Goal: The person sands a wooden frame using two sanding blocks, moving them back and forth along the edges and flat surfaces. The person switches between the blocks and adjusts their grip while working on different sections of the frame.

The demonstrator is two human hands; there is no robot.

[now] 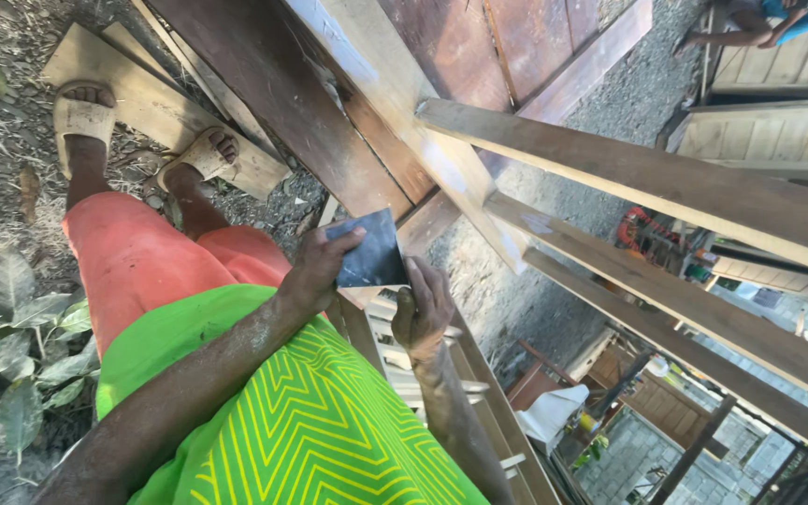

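A person in a green zigzag-patterned shirt [310, 421] and orange shorts [151, 262] stands in sandals on scrap boards [142, 98] laid over gravel, looking down at a dark, flat, roughly rectangular sheet [371, 251], seemingly sandpaper, held between both hands. The left hand [315, 271] grips the sheet's near left edge, its fingers [343, 238] wrapped over the top corner and clamped on it. The right hand [423, 304] meets the sheet from the lower right; its fingers [416, 278] are curled together against the sheet's right edge, pinching or bracing it, though how firmly they close cannot be told from this angle. The sheet sits directly between the two sets of fingers, touching both, with its longer side running up and away from them toward the timber ahead. The left hand covers more of the sheet and appears to carry it; the right only touches its margin.

Just beyond the fingers, a pale wooden rail [395, 103] of a slanting frame runs diagonally, with a dark reddish-brown plank [282, 93] beside it to the left and further pale beams [666, 187] fanning to the right. The rail lies nearest the sheet's far edge, close but apart from it. Below the right hand a slatted white wooden piece [404, 360] shows. Leafy plants [11, 327] edge the ground at left, and another person's legs [741, 28] appear at the far upper right, well apart.
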